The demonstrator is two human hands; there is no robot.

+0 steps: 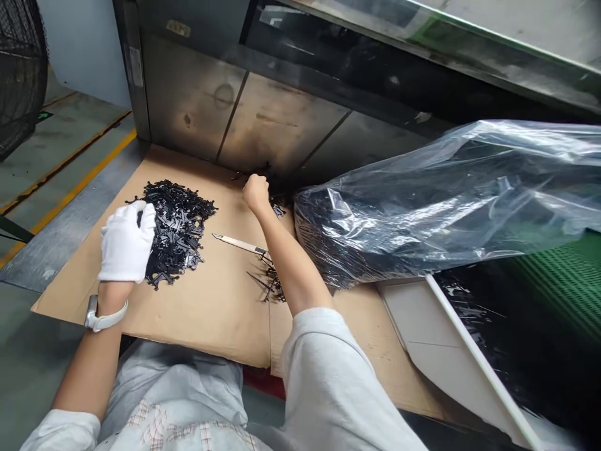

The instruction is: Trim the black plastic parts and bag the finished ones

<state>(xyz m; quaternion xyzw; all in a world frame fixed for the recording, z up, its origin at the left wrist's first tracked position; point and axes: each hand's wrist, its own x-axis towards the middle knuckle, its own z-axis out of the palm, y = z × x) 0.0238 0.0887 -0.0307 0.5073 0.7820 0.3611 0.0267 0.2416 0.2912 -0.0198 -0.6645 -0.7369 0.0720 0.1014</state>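
My left hand, in a white glove, rests curled on the near left edge of a pile of small black plastic parts on a sheet of brown cardboard. My bare right hand reaches far forward, closed into a fist among black parts at the back of the cardboard, beside the metal wall. What the fist grips is hidden. A utility knife lies between my two arms. A few thin black strips lie under my right forearm.
A large clear plastic bag full of black parts bulges in from the right. A white tray edge sits below it. A metal machine wall stands behind. A fan grille stands at the far left by yellow floor lines.
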